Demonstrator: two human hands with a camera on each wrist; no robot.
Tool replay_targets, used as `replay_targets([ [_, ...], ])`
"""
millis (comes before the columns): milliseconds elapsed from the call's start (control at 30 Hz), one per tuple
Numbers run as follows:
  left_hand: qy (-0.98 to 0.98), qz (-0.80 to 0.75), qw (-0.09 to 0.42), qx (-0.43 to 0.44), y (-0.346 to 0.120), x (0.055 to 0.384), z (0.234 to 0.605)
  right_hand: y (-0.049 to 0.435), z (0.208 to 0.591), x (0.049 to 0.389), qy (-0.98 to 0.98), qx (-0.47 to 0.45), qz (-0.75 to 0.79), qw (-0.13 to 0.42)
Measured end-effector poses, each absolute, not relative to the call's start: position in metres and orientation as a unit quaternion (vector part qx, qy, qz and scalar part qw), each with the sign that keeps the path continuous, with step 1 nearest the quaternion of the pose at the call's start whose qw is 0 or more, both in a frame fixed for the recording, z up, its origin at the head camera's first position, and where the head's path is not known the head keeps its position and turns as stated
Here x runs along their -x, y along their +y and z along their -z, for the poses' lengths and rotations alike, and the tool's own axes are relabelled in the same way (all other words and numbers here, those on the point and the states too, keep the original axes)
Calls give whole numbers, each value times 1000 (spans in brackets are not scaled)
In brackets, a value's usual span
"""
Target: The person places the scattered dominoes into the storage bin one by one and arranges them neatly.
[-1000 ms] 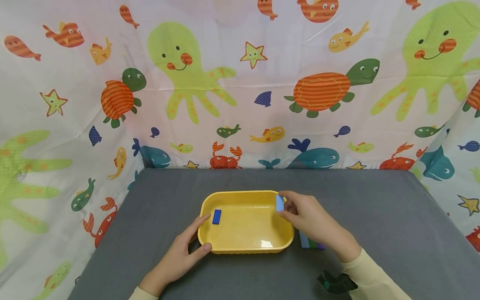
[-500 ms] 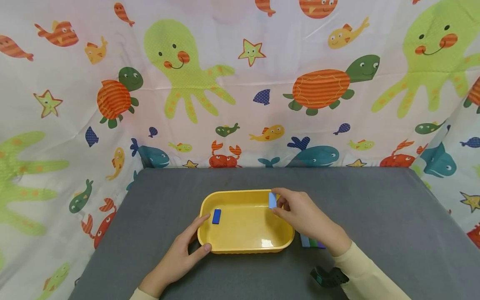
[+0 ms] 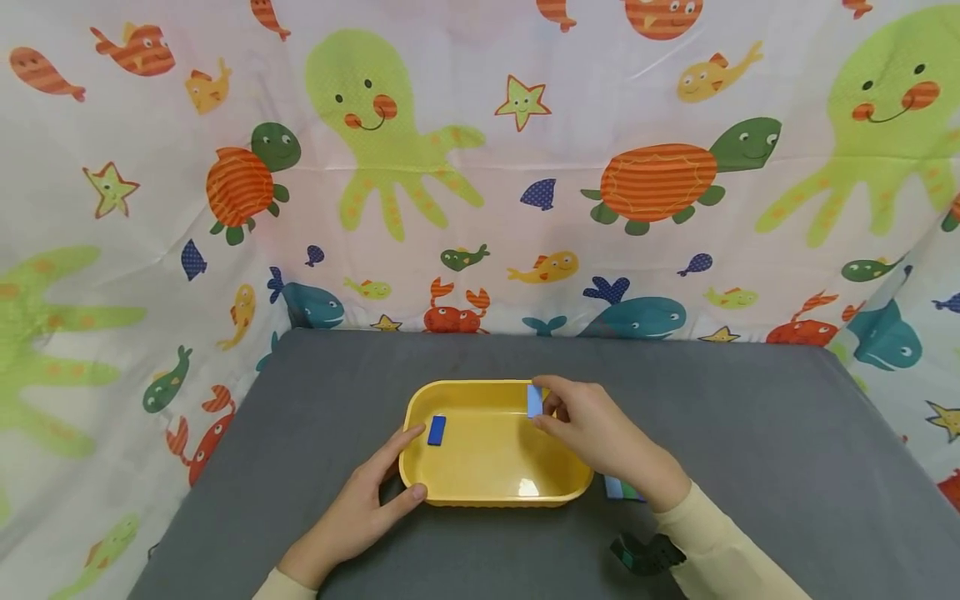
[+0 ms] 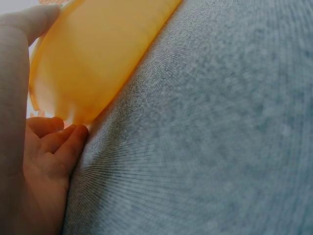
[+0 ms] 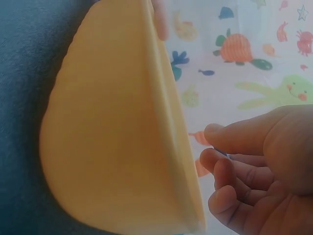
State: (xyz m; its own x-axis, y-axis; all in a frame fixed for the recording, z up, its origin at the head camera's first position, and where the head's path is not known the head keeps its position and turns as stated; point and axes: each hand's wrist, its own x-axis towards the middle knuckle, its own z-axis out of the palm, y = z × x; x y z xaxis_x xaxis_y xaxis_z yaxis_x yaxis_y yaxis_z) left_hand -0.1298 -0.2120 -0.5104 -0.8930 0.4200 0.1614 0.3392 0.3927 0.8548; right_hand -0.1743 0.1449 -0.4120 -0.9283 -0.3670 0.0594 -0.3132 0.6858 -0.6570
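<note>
At the middle of the table sits a yellow plastic tub (image 3: 487,467). My left hand (image 3: 363,504) holds its left end, index fingertip and thumb over the rim; in the left wrist view the other fingers (image 4: 58,139) bend against the outer wall. A small dark blue tile (image 3: 437,430) lies on the tub's floor near the left end. Over the back right part of the tub, my right hand (image 3: 596,429) pinches a light blue tile (image 3: 535,401) by its ends, between thumb and index finger. The right wrist view shows this hand beside the tub's rim (image 5: 171,137).
Several coloured tiles (image 3: 622,488), blue and green among them, lie on the grey tabletop (image 3: 720,433) just right of the tub, partly hidden by the right forearm. A dark strap device (image 3: 645,554) is at the right wrist. A sea-animal curtain (image 3: 465,167) hangs behind the table.
The right hand has moved left with the light blue tile, from the tub's right corner farther over its inside. The left hand keeps its place on the tub, and the dark blue tile stays put.
</note>
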Motion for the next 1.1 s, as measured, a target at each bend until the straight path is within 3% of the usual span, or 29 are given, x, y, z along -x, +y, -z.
replay_targets([
  [1100, 835, -500, 45, -223, -213, 130, 510, 87, 410, 194, 902, 200, 374, 78],
])
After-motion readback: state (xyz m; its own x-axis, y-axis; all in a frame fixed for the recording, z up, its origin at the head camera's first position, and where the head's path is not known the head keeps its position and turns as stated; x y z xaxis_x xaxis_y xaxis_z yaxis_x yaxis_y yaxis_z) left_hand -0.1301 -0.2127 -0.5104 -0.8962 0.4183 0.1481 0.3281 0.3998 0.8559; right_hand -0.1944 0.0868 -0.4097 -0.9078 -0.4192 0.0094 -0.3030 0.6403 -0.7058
